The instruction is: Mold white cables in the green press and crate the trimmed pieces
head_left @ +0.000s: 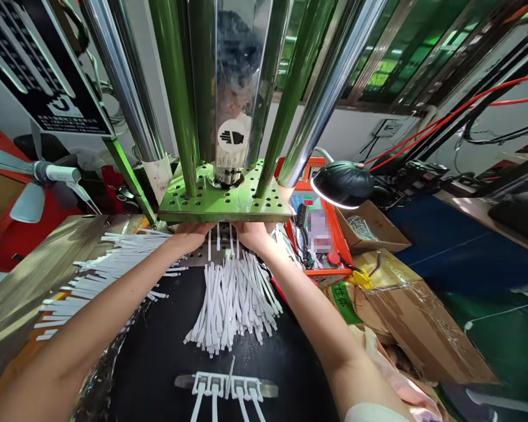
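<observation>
Both my arms reach forward under the green perforated press plate [224, 202] of a moulding machine. My left hand [189, 233] and my right hand [251, 232] are tucked beneath the plate's front edge, so their fingers are hidden. Between them, thin white cable ends [220, 237] run up into the mould area. A bundle of white cables [233, 302] fans out on the black mat [158, 363] just below my hands. Nearer to me lies a moulded strip of white connectors [226, 385] on a metal bar.
More white cables [101, 275] are spread over the metal table at left. An orange control box [321, 234] with a red button stands right of the press, under a black lamp [343, 183]. Cardboard boxes [413, 316] sit at right, a fan [30, 187] at left. Steel columns [321, 94] rise above.
</observation>
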`<state>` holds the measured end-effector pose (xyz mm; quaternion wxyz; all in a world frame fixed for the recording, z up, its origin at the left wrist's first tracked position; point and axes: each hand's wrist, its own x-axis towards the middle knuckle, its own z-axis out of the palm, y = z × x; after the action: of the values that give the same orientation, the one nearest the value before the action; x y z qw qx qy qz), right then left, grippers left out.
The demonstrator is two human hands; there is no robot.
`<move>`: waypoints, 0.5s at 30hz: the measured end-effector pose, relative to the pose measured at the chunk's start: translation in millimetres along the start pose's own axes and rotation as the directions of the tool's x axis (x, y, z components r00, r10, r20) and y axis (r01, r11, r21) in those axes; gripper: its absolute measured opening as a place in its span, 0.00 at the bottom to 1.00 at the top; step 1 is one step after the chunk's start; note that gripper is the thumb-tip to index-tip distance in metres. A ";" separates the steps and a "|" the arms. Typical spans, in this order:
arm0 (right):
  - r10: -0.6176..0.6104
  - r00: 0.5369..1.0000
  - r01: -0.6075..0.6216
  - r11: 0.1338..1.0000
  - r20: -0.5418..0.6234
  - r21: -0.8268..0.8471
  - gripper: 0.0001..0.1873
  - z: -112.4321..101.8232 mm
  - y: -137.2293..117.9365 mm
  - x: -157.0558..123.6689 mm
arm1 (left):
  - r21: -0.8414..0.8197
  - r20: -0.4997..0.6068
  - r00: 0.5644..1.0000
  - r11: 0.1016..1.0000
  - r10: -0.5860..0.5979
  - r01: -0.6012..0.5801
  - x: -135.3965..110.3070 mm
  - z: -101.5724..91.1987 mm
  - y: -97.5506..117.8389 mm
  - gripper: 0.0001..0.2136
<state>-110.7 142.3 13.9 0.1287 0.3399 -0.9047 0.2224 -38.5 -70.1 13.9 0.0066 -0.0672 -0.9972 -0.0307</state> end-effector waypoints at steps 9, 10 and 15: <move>-0.074 0.994 0.073 0.997 0.085 0.013 0.19 -33.8 -19.1 -82.9 | -0.075 -0.045 0.999 0.997 -0.003 -0.001 -31.6 -28.2 29.6 0.30; -0.085 0.992 0.083 0.996 0.098 0.032 0.17 -39.7 -18.9 -113.5 | -0.108 -0.056 0.998 0.994 0.017 -0.023 -52.6 -24.6 31.8 0.30; -0.112 0.988 0.097 0.986 0.105 0.138 0.17 -79.6 -16.6 -278.3 | -0.219 -0.222 0.942 0.928 0.253 -0.301 -220.3 7.1 37.0 0.25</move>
<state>111.8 325.4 -18.6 0.0661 0.4066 -0.8747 0.2554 184.7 -62.5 5.3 0.0972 -0.2051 -0.9605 -0.1611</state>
